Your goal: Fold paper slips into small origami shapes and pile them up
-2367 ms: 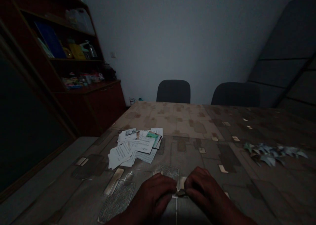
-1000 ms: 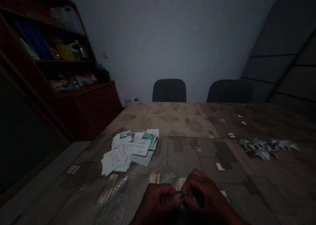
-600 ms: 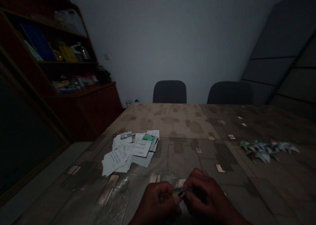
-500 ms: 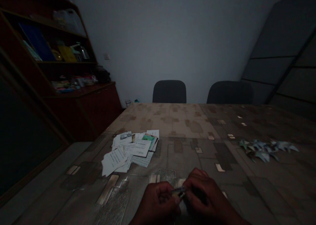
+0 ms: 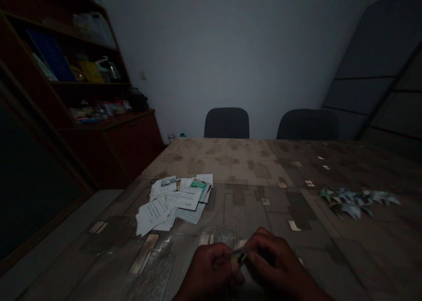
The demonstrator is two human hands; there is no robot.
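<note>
The left hand (image 5: 211, 270) and right hand (image 5: 272, 266) are pinching a small folded paper piece (image 5: 238, 255) between their fingertips, its long axis running hand to hand, just above the table (image 5: 250, 195), equally near both.

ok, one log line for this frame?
left hand + right hand: pinching small folded paper piece | loose printed slips far-left on table | folded paper shapes far-right

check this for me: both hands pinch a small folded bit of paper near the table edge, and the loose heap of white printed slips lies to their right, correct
Not quite. The head view shows the loose heap of white printed slips lying to the left of the hands. The left hand and right hand do pinch the small folded bit of paper.
</note>
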